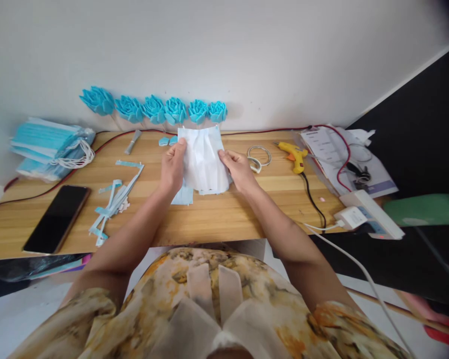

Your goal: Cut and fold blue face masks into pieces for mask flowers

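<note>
Both hands hold a white pleated face mask (203, 157) upright over the wooden table (209, 219). My left hand (172, 167) pinches its left edge near the top. My right hand (238, 168) grips its right edge, fingers closed on the fabric. A light blue mask piece (182, 196) lies on the table under my left hand. Several blue roses made of mask material (155, 108) stand in a row against the wall behind the mask.
A stack of blue masks (47, 147) sits at the far left, a black phone (58, 217) near the front left edge, and cut blue strips (114, 199) beside it. To the right lie ear loops (259, 157), a yellow glue gun (294, 154), papers (336, 154) and a power strip (370, 213).
</note>
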Motion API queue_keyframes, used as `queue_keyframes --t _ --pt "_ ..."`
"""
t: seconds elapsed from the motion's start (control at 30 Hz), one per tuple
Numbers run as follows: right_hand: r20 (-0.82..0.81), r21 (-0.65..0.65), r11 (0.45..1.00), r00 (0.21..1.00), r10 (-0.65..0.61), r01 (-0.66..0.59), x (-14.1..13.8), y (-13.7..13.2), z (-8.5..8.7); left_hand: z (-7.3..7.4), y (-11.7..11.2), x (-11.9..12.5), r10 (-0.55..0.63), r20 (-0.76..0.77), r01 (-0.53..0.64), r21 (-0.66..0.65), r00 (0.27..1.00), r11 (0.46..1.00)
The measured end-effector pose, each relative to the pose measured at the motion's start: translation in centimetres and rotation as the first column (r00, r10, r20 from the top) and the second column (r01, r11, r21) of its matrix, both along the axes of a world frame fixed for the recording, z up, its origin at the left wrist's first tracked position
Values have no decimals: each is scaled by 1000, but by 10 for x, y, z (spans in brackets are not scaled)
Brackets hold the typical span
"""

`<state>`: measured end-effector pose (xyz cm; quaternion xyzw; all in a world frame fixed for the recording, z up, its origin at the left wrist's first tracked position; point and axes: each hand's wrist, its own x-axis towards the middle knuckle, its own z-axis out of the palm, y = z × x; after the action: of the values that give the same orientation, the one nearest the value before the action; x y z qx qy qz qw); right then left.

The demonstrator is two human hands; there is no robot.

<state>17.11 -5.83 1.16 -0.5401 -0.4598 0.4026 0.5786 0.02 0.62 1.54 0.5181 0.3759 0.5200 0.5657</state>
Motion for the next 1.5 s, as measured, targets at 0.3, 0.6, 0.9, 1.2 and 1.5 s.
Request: queue_keyframes --t 0.3,0.6,0.9,1.2,1.5 --pt "173 148 960 950 -260 236 5 3 0 -6 -16 10 -107 22 108 -13 994 994" --pt "401 273 903 813 -421 333 0 -5 11 -2 -8 7 158 -102 -138 185 982 973" --pt "185 178 967 959 -212 180 5 4 -6 -2 -6 4 237 -118 -205 232 964 951" --pt "235 86 988 961 -143 126 -2 -1 -9 -3 4 -1 298 -136 -268 198 945 943" --pt "-43 131 991 999 13 -7 23 5 13 1 -8 -1 35 -220 -3 145 975 989"
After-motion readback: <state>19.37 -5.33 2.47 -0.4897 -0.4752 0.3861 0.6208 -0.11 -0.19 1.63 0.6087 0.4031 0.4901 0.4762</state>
